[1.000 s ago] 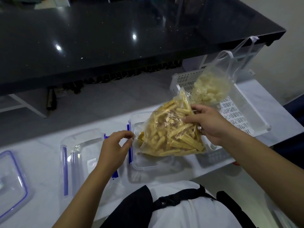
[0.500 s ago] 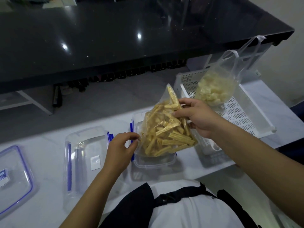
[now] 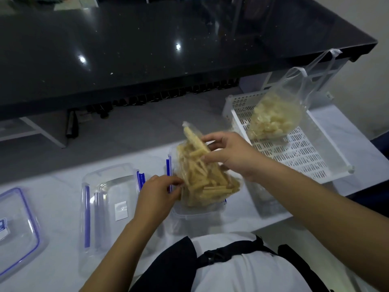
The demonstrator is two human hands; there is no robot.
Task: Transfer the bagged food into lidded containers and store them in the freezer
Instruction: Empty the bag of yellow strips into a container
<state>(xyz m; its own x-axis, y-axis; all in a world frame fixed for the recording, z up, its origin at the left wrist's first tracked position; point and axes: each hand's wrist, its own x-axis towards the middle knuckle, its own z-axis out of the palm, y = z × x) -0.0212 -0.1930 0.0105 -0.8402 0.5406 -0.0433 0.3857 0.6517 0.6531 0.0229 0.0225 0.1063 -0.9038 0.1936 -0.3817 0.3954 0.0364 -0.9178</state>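
Note:
A clear bag of yellow fries (image 3: 205, 175) stands tilted over an open clear container with blue clips (image 3: 195, 213) on the white counter. My right hand (image 3: 229, 154) grips the upper part of the bag. My left hand (image 3: 156, 197) pinches the bag's lower left edge next to the container's blue clip. A second clear bag of pale food chunks (image 3: 273, 119) sits in a white perforated tray (image 3: 305, 157) at the right.
Another open clear container with blue clips (image 3: 107, 203) stands left of the first. A blue-rimmed lid (image 3: 16, 228) lies at the far left. A black glossy countertop (image 3: 168, 43) overhangs behind. The counter's front edge runs close to my body.
The fries bag has been turned more upright and lowered toward the container. My left hand moved right onto the bag's lower edge. My right hand shifted its grip higher.

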